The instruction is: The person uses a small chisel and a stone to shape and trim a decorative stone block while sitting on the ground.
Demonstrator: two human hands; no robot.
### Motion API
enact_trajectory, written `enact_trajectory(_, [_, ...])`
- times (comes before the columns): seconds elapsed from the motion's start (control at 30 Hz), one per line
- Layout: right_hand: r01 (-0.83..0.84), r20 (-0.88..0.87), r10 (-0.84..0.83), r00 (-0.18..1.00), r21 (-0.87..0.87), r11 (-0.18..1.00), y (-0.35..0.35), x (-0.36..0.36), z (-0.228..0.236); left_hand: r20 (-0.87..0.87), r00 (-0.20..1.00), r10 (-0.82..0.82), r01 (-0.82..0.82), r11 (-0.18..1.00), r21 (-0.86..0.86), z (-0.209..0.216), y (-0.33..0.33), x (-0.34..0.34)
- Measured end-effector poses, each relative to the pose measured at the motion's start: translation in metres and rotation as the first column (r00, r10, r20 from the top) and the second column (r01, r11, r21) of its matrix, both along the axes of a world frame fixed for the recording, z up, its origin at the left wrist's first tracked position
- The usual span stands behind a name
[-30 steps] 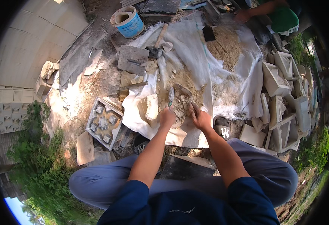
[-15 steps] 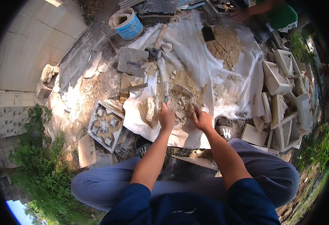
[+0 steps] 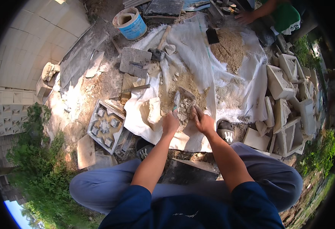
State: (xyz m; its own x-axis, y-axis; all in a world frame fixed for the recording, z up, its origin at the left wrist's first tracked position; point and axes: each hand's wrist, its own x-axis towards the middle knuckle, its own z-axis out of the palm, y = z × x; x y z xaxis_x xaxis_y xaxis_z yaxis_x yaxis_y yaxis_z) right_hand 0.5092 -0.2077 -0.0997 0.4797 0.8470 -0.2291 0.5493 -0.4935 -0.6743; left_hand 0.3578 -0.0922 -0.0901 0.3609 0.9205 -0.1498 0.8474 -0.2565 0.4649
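My left hand (image 3: 170, 123) is closed around the green handle of a small trowel (image 3: 176, 100), its narrow blade pointing away from me beside the rubble. My right hand (image 3: 203, 121) grips a dark tool whose flat, dusty edge (image 3: 187, 93) seems to lie at the far side of the pile; its exact kind is hard to make out. Between both hands sits broken pale rubble (image 3: 184, 109), lumps mixed with sandy powder, on a white woven sheet (image 3: 188, 143). A pale broken chunk (image 3: 153, 110) rests on the sheet just left of my left hand.
Left stands a mould frame (image 3: 105, 126) with raised blocks. Farther off are a square plastering float (image 3: 134, 62), a hammer (image 3: 162, 42), a blue bucket (image 3: 130, 24) and a sand heap (image 3: 230, 47). Cast blocks (image 3: 285, 86) pile up at right. Another person's hand (image 3: 246, 17) shows at the far right.
The trowel in my left hand has swung right and now lies against the rubble, near the dark tool. My right hand keeps its grip and has barely shifted.
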Motion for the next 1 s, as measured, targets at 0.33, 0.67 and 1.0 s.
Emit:
enact_trajectory(0.33, [0.006, 0.015, -0.005, 1.000, -0.045, 0.999, -0.003, 0.007, 0.002, 0.016, 1.000, -0.003, 0.004, 0.994, -0.111, 0.020, -0.007, 0.002])
enact_trajectory(0.67, [0.030, 0.015, -0.030, 0.999, -0.007, 1.000, -0.007, 0.001, -0.005, 0.066, 0.997, -0.049, 0.053, 0.997, -0.062, 0.018, -0.008, 0.000])
enact_trajectory(1.0, [0.002, -0.008, -0.002, 1.000, -0.077, 0.997, -0.001, 0.003, 0.000, 0.012, 0.996, -0.085, 0.085, 0.996, -0.036, 0.019, -0.016, -0.018])
